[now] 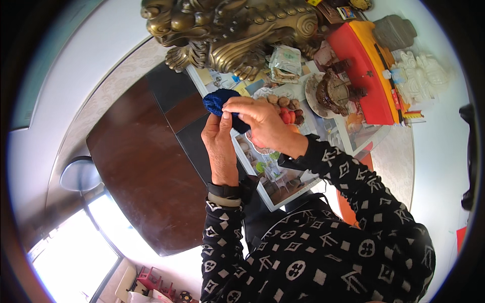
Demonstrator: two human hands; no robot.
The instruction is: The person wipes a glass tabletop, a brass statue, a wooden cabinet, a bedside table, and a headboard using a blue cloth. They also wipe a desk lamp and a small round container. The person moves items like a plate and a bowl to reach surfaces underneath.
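A dark blue fluffy cloth item (219,100), perhaps a rolled sock or cloth, is held up over the table by both hands. My left hand (220,146) pinches its lower edge between thumb and fingers. From the right, my right hand (265,123) grips the same item, its fingertips close to the left thumb. Part of the blue fabric hangs below the right fingers. Behind the right hand, a plate (261,148) with round brown and red-orange items is partly hidden. Both wrists wear dark bands.
A large bronze-coloured beast statue (242,34) stands at the top. Right of the plate are a brown ceramic pot (332,92) on a saucer, a packet (286,60), a red box (363,75) and a white carved figure (422,75). The dark wooden tabletop (147,163) extends left.
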